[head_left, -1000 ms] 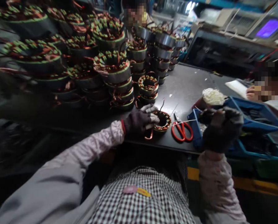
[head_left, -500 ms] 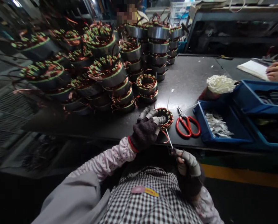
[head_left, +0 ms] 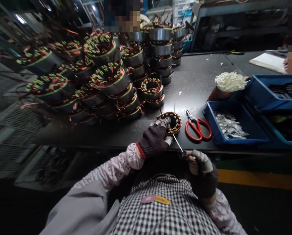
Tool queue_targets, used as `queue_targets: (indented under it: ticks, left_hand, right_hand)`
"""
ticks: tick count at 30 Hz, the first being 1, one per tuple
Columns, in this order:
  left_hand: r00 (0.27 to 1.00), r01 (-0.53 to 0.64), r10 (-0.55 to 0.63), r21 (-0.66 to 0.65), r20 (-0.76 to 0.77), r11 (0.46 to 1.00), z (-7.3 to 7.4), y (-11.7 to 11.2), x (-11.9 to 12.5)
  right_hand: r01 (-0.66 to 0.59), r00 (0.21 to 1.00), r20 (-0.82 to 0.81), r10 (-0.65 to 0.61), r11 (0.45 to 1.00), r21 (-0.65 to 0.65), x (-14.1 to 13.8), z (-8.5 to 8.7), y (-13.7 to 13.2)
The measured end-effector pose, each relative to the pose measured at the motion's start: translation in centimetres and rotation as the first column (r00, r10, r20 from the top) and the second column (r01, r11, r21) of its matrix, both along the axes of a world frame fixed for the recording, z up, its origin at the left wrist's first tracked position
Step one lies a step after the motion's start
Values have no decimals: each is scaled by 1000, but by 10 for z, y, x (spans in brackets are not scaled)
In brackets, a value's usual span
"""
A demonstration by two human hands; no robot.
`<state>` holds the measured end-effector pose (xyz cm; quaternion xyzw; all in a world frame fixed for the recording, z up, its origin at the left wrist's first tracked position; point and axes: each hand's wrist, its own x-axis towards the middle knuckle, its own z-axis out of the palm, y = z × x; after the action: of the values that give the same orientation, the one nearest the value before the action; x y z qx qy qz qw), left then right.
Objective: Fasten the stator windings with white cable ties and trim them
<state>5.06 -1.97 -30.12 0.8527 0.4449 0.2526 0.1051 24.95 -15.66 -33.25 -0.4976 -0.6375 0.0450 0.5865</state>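
A small ring-shaped motor stator (head_left: 177, 124) with copper windings lies on the dark table near its front edge. My left hand (head_left: 157, 135), in a dark fingerless glove with taped fingers, is closed on the stator's left side, fingertips at its inner opening. A thin white cord (head_left: 177, 142) runs straight from the stator's front to my right hand (head_left: 201, 166). That hand, also gloved and taped, pinches the cord's near end just off the table edge; a small dark piece at the fingertips is unclear. Red-handled scissors (head_left: 198, 128) lie to the right of the stator.
Tall stacks of stators (head_left: 111, 81) crowd the left, with two smaller ones (head_left: 152, 91) nearer. On the right stand a blue bin (head_left: 236, 137) of pale scraps, a bundle of white cords (head_left: 230, 81) and more blue bins (head_left: 278, 101). Other people sit across and at right.
My left hand has shifted slightly on the stator, its fingers now lower at the opening. My right hand has moved slightly right, still drawing the cord taut. The view has tilted a little.
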Motion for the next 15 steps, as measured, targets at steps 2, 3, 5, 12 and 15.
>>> queue_targets:
  ticks: [2, 3, 5, 12, 15]
  left_hand:
    - [1000, -1, 1, 4, 17, 1000, 1, -2, -1]
    - [1000, 2, -2, 5, 23, 1000, 2, -3, -1]
    - [999, 9, -10, 3, 31, 1000, 3, -5, -1]
    - [1000, -19, 20, -11, 23, 1000, 4, -6, 2]
    - [996, -36, 36, -3, 82, 999, 0, -7, 3]
  right_hand:
    - [0, 1000, 22, 0, 1000, 21, -4, 4, 9]
    - [-4, 1000, 31, 3, 999, 41, -5, 6, 13]
    - [-11, 999, 42, 8, 997, 78, -5, 8, 17]
    - [-132, 990, 59, 129, 990, 57, -3, 5, 26]
    - [-243, 970, -22, 243, 970, 6, -5, -7, 35]
